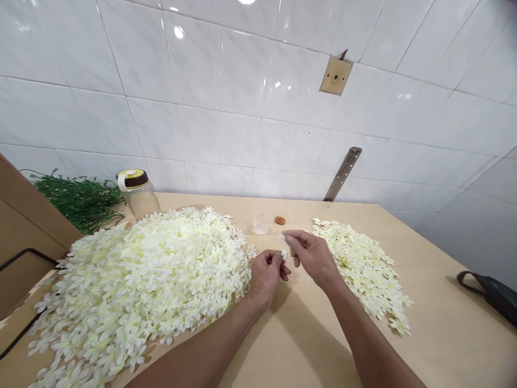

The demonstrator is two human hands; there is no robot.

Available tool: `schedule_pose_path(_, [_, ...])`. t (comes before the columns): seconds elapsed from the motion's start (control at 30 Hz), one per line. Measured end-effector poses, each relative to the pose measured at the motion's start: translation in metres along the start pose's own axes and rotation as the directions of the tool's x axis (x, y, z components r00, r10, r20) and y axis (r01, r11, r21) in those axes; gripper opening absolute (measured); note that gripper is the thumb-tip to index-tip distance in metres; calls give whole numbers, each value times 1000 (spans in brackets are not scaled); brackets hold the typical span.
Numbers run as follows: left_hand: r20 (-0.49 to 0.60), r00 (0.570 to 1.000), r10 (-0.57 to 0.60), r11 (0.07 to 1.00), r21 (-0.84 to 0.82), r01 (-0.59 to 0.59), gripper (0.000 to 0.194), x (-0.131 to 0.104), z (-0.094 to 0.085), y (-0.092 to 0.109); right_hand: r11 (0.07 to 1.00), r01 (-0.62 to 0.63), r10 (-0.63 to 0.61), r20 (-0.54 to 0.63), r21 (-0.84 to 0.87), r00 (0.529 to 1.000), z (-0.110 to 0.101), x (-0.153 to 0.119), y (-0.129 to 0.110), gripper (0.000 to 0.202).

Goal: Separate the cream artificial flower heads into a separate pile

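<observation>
My left hand (pixel 269 272) pinches a small white flower (pixel 284 253) between thumb and fingertips, just above the table. Close by on the right, my right hand (pixel 309 252) has its thumb and index finger together around something small and pale, too blurred to name. A large heap of white and pale yellow flowers (pixel 161 275) lies left of my left hand. To the right of my right hand spreads a flatter, smaller pile of similar flowers (pixel 363 264). Beyond my hands stand a small clear container (pixel 262 223) and a round orange-brown object (pixel 280 220).
A clear bottle (pixel 141 196) with a brown and yellow lid stands at the back left, near green artificial stems (pixel 76 196). A cardboard box (pixel 28 237) borders the left side. A black strapped object (pixel 493 293) lies far right on the table (pixel 448 323).
</observation>
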State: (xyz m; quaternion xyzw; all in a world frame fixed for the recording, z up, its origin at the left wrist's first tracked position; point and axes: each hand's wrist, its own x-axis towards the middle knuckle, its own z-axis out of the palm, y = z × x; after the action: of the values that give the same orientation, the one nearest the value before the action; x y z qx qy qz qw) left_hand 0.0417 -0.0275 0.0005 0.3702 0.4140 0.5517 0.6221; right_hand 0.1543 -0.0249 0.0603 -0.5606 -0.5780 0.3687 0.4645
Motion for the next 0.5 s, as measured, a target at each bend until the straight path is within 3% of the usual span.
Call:
schedule_pose_path(0.03, [7, 1000, 18, 1000, -10, -18, 28, -1, 0, 1, 999, 27, -24, 144, -18, 989, 3, -1, -6, 44])
schedule_pose_path(0.1, [17, 999, 40, 999, -14, -40, 29, -1, -1, 1, 995, 66, -48, 218, -76, 975, 7, -2, -10, 49])
schedule_pose_path(0.2, [-17, 1000, 13, 1000, 10, -12, 22, 2, -2, -3, 964, 69, -91, -74, -256, 993, 3, -1, 2, 37])
schedule_pose_path(0.23, [-27, 1000, 10, 1000, 19, -9, 20, 3, -2, -5, 951, 51, -91, -120, -304, 989, 1, 0, 9, 34])
schedule_pose_path(0.37, [-34, 999, 34, 999, 43, -33, 18, 7, -3, -11, 920, 21, -51, -67, -391, 996, -7, 1, 34, 31])
schedule_pose_path(0.5, [-35, 999, 37, 997, 62, -35, 15, 7, -3, -11, 912, -16, -13, -66, -409, 998, -5, -1, 37, 30])
